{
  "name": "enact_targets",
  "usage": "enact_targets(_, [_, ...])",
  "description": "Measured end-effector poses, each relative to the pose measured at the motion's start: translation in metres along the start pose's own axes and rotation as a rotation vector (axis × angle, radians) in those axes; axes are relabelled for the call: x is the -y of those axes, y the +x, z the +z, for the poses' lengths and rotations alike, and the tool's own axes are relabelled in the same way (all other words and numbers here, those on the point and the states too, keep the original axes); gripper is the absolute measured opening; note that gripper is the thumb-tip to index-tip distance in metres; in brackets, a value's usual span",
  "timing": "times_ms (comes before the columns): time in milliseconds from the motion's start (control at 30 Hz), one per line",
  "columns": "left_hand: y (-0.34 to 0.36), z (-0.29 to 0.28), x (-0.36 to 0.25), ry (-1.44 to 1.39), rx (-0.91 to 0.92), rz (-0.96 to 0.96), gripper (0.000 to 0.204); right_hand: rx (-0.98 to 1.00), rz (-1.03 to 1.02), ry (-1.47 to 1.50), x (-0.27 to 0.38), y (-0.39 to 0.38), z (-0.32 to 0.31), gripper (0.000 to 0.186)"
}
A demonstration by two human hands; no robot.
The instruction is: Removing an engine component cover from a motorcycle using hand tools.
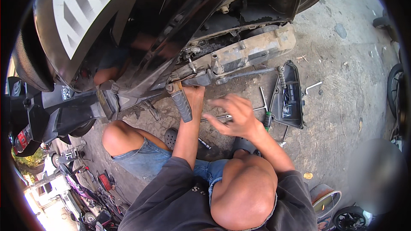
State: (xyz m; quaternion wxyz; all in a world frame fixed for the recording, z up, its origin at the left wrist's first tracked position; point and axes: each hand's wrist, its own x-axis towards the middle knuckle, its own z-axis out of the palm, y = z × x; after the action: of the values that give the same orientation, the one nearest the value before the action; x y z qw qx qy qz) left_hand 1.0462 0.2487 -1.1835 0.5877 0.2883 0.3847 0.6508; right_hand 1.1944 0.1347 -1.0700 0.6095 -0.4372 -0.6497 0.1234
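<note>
My left hand (195,91) reaches up under the scooter's grey engine casing (252,51), just behind a folding footpeg (181,104) with a ribbed rubber sleeve. Its fingers are hidden by the casing and peg, so I cannot make out what they touch. My right hand (234,114) hovers above the ground, open, thumb and fingers apart with nothing between them. Beneath and beside it lie a T-handle wrench (263,97) and a screwdriver with a green handle (268,121). A black plastic cover (294,113) lies to the right, with bolts and small parts inside.
The scooter's glossy black body panel (141,47) overhangs the work area. On the concrete are a bent hex key (314,87) and a socket tool (204,143) near my shoe (171,138). A round container (326,201) stands at lower right. Other motorbikes line both sides.
</note>
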Motion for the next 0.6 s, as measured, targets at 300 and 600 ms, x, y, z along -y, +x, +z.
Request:
enact_targets(300, [-0.039,0.028,-0.026,1.137,0.074,0.499,0.053,0.703,0.691,0.304,0.006,-0.005,0.041,0.058])
enact_targets(600, [-0.009,0.017,-0.002,-0.419,-0.472,-0.303,0.065,0.475,0.740,0.593,0.006,-0.023,0.058,0.053])
